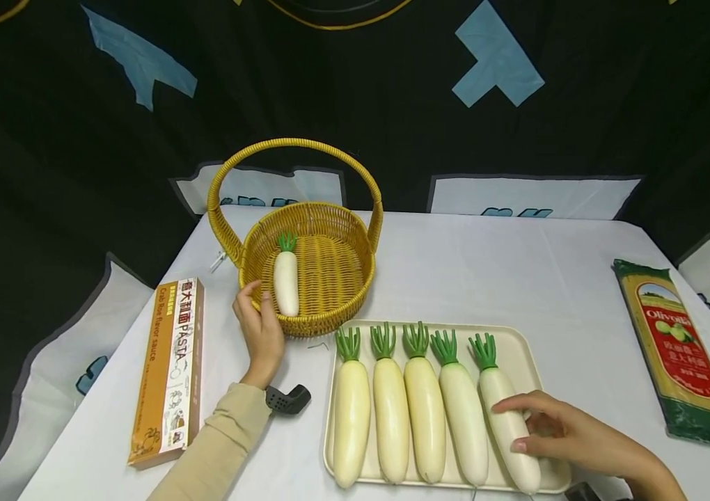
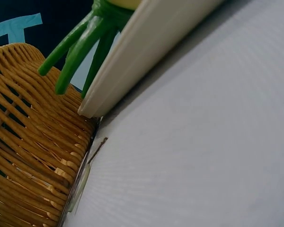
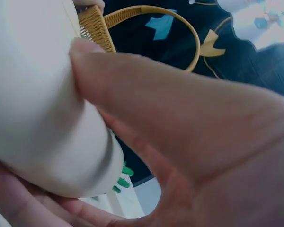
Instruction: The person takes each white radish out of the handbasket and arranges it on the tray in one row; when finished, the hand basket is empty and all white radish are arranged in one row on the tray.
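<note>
In the head view my left hand (image 1: 259, 332) holds the near left rim of a yellow wicker basket (image 1: 364, 296) with a tall arched handle. One white radish (image 1: 287, 282) with a green top lies inside the basket. My right hand (image 1: 558, 428) grips the rightmost white radish (image 1: 505, 396) on a cream tray (image 1: 514, 341). The right wrist view shows my thumb (image 3: 132, 85) on one side of that radish (image 3: 33, 104) and fingers curled round the other. Several more white radishes (image 1: 427, 417) lie side by side on the tray, green tops pointing away.
An orange and white pasta box (image 1: 167, 369) lies to the left on the white tablecloth (image 1: 486, 264). At the right is a green and red pasta packet (image 1: 683, 355). A black patterned cloth (image 1: 392, 104) hangs behind the table. The basket (image 2: 33, 132) stands close against the tray (image 2: 132, 56).
</note>
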{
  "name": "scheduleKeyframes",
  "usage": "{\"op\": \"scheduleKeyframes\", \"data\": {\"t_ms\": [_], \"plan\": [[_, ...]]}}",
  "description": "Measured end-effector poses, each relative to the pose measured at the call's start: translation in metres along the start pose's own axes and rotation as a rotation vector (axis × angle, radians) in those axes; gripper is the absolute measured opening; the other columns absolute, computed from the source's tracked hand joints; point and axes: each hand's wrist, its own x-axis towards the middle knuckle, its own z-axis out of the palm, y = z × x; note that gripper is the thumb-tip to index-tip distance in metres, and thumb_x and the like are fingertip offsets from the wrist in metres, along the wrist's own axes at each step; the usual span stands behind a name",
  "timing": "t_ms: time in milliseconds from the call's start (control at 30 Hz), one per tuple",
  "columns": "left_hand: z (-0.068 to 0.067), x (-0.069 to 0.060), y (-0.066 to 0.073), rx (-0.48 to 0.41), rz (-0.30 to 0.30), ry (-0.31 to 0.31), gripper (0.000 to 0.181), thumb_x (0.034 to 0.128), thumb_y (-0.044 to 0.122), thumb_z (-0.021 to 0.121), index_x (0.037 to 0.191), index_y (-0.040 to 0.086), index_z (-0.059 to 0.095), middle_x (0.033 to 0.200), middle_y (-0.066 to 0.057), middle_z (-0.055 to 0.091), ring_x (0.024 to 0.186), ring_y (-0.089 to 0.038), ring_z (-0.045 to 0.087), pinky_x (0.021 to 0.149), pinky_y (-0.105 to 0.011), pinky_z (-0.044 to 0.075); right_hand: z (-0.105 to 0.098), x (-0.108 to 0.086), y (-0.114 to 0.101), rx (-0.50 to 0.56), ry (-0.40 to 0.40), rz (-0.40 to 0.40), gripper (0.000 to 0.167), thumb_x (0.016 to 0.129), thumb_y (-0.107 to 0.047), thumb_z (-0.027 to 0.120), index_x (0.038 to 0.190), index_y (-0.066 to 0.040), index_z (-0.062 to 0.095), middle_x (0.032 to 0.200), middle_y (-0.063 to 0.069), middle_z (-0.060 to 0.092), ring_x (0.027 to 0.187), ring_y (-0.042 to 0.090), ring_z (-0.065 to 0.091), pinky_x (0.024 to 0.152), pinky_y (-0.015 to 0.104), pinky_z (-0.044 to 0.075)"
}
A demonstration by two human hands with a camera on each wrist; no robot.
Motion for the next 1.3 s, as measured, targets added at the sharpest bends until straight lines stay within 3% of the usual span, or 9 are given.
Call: {"op": "scheduleKeyframes", "data": {"t_ms": [167, 400, 567, 733, 933, 1100, 1200, 1300], "plan": [[0.000, 0.000, 0.000, 0.001, 0.001, -0.004, 0.034, 0.0943, 0.021, 0.036, 0.122, 0.003, 0.039, 0.127, -0.021, 0.033, 0.123, -0.029, 0.032, 0.105, -0.045, 0.020, 0.007, 0.001, -0.004, -0.067, 0.049, -0.050, 0.043, 0.088, -0.017, 0.057, 0.130, -0.017, 0.046, 0.103, 0.007, 0.042, 0.078, 0.004, 0.043, 0.058, 0.022, 0.040], [-0.001, -0.001, 0.000, 0.001, -0.015, -0.001, 0.033, 0.0945, 0.021, 0.036, 0.123, 0.003, 0.039, 0.127, -0.021, 0.032, 0.122, -0.029, 0.032, 0.104, -0.045, 0.021, 0.012, 0.008, -0.012, -0.191, 0.100, 0.009, 0.049, 0.086, -0.028, 0.059, 0.133, -0.024, 0.044, 0.091, 0.007, 0.041, 0.074, 0.003, 0.040, 0.056, 0.021, 0.037], [-0.001, -0.001, -0.001, 0.003, -0.009, -0.005, 0.032, 0.0948, 0.021, 0.036, 0.122, 0.003, 0.039, 0.126, -0.022, 0.033, 0.123, -0.030, 0.032, 0.105, -0.045, 0.021, 0.011, 0.010, -0.019, -0.255, 0.084, 0.065, 0.055, 0.085, -0.035, 0.059, 0.136, -0.027, 0.040, 0.098, 0.008, 0.045, 0.077, 0.002, 0.046, 0.061, 0.020, 0.042], [-0.001, -0.001, 0.000, 0.005, -0.010, -0.002, 0.033, 0.0945, 0.021, 0.036, 0.122, 0.003, 0.039, 0.126, -0.021, 0.033, 0.123, -0.030, 0.032, 0.105, -0.044, 0.021, 0.008, 0.008, -0.027, -0.315, 0.119, 0.075, 0.058, 0.084, -0.039, 0.059, 0.137, -0.028, 0.038, 0.100, 0.007, 0.046, 0.076, 0.001, 0.048, 0.060, 0.020, 0.042], [-0.001, 0.000, 0.001, 0.004, -0.007, -0.001, 0.033, 0.0939, 0.021, 0.036, 0.122, 0.003, 0.039, 0.125, -0.021, 0.033, 0.122, -0.030, 0.033, 0.104, -0.045, 0.021, 0.001, 0.008, -0.039, -0.387, 0.254, 0.084, 0.052, 0.085, -0.041, 0.058, 0.133, -0.027, 0.043, 0.118, 0.009, 0.044, 0.092, 0.013, 0.050, 0.064, 0.020, 0.043], [-0.001, 0.000, 0.000, 0.000, -0.005, 0.002, 0.033, 0.0938, 0.020, 0.036, 0.122, 0.003, 0.039, 0.125, -0.021, 0.033, 0.122, -0.029, 0.032, 0.104, -0.045, 0.021, -0.008, 0.019, -0.044, -0.460, 0.414, 0.003, 0.045, 0.087, -0.033, 0.058, 0.129, -0.021, 0.046, 0.124, 0.003, 0.046, 0.102, 0.025, 0.053, 0.076, 0.030, 0.046], [-0.001, 0.000, 0.000, -0.001, -0.007, 0.006, 0.032, 0.0937, 0.020, 0.037, 0.122, 0.004, 0.040, 0.125, -0.021, 0.034, 0.122, -0.029, 0.033, 0.104, -0.044, 0.021, -0.015, 0.031, -0.045, -0.436, 0.462, -0.040, 0.045, 0.089, -0.028, 0.056, 0.130, -0.017, 0.045, 0.124, 0.006, 0.050, 0.103, 0.026, 0.054, 0.081, 0.038, 0.045], [-0.001, 0.000, 0.000, -0.001, -0.007, 0.006, 0.032, 0.0937, 0.020, 0.037, 0.122, 0.004, 0.040, 0.125, -0.021, 0.034, 0.121, -0.028, 0.033, 0.104, -0.044, 0.021, -0.021, 0.045, -0.047, -0.340, 0.471, -0.054, 0.046, 0.091, -0.027, 0.053, 0.133, -0.014, 0.041, 0.122, 0.010, 0.053, 0.103, 0.016, 0.055, 0.083, 0.031, 0.045]]}}
